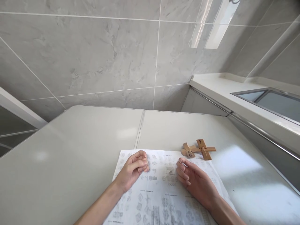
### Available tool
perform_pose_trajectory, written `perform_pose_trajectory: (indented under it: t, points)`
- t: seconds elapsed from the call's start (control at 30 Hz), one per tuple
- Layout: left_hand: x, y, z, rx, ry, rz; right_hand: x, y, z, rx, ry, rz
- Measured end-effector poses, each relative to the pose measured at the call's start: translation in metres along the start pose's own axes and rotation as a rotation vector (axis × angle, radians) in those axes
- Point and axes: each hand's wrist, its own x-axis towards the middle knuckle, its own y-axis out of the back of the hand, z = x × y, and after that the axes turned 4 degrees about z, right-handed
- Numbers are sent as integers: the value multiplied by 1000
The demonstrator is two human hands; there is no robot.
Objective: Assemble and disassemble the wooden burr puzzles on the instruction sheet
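Note:
My left hand [136, 168] rests over the printed paper sheet [152, 187], its fingers curled in and the thumb against them, with nothing showing in its grip. On the sheet's right side lies my right hand [195, 181], palm turned inward, fingers loosely bent and apart, holding nothing. Just beyond it are two wooden pieces with cross-like shapes: a smaller one [188, 150] and a larger one [203, 149]. They touch or overlap near the sheet's far right corner, and dark marks are on both. Small grey diagrams and text cover the paper.
The white table [75, 156] has a seam [140, 129] running away from me. Behind it stands a grey tiled wall [93, 56]. To the right, a white counter [215, 86] holds a sink [276, 100]. A pale frame [21, 106] is at the far left.

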Motion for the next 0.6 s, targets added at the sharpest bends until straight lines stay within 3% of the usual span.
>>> perform_pose_trajectory:
  t: [0.6]
  points:
    - [5, 2, -1, -209, 45, 118, -1, 0, 0, -64, 7, -4]
